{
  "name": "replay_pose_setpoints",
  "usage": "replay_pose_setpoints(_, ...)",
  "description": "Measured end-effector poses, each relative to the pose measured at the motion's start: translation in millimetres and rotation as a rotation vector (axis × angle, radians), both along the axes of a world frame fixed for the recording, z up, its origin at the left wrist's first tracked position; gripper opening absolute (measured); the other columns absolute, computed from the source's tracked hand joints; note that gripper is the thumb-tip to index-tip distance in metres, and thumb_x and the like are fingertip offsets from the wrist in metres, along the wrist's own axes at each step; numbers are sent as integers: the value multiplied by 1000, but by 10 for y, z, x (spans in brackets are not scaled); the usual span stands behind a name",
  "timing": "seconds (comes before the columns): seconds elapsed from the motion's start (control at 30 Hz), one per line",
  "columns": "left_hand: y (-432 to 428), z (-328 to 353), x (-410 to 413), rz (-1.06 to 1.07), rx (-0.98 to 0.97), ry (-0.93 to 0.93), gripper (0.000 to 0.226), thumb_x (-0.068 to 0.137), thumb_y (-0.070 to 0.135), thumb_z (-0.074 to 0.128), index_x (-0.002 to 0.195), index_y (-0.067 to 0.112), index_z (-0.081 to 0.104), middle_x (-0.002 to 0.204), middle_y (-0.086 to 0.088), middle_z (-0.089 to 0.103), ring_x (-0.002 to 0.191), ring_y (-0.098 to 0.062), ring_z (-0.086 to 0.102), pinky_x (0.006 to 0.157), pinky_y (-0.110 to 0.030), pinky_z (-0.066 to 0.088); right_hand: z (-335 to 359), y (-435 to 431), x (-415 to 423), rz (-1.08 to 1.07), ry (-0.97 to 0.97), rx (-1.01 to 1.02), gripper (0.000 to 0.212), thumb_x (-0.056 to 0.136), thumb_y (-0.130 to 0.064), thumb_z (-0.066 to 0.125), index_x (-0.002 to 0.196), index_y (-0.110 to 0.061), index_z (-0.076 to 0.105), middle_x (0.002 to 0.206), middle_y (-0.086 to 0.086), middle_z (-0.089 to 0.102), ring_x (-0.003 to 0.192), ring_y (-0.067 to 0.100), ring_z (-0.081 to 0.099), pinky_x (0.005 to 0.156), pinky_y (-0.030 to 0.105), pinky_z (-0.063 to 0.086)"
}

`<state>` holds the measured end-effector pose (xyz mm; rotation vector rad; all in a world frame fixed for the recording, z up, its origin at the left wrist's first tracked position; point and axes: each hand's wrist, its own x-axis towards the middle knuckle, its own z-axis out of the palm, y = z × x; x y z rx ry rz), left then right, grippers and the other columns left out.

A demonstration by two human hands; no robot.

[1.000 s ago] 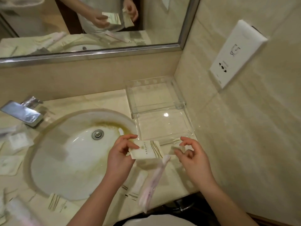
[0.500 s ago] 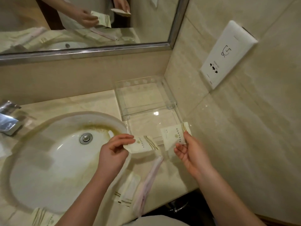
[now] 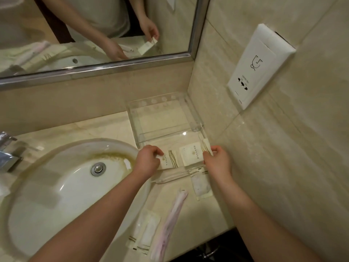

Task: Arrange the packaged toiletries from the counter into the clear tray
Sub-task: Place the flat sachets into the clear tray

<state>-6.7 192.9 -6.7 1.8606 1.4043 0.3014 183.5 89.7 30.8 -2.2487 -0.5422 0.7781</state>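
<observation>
Here, left hand [image 3: 148, 160] pinching packet [image 3: 169, 161], right hand [image 3: 217, 159] pinching another [image 3: 192, 155]

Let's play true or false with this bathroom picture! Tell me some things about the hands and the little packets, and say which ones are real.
1. The left hand grips a white packet. True.
2. The right hand is empty. False: it pinches a second white packet.
3. A long pink packet lies on the counter. True.
4. Both held packets lie beside it on the counter. False: they are at the front part of the clear tray.
5. The tray's back part is full. False: no packets show in it.
</observation>
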Motion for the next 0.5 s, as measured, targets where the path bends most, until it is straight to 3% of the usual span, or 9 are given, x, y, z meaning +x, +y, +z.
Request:
replay_pose_setpoints(0.17,-9,-110,46,-214,152,216,33,82,-6,53,100,13,73,108,-7,60,100,-25,56,82,-29,46,-105,193,69,232,-387,-281,26,86,-23,58,112,-22,58,100,5,69,94,30,66,71,32,44)
replay_pose_setpoints(0.33,-112,-150,37,-339,403,437,23,78,10,59,91,16,77,103,-4,67,107,-28,51,96,-36,40,-214,118,41,382,-602,-350,40,84,-27,66,119,-16,52,113,10,61,99,33,64,74,37,50)
replay_pose_setpoints(0.4,-154,-203,21,-418,407,395,27,81,14,57,103,11,72,117,-9,64,123,-34,49,107,-42,37,-263,83,33,476,-679,-242,39,82,-26,67,118,-17,57,111,10,58,102,31,58,83,38,47)
replay_pose_setpoints(0.5,-273,-205,14,-531,295,362,47,95,31,47,138,12,51,149,-9,44,144,-34,30,116,-44,28,-328,144,-11,693,-699,-125,35,84,-26,65,119,-21,63,114,7,59,108,27,52,91,39,43)
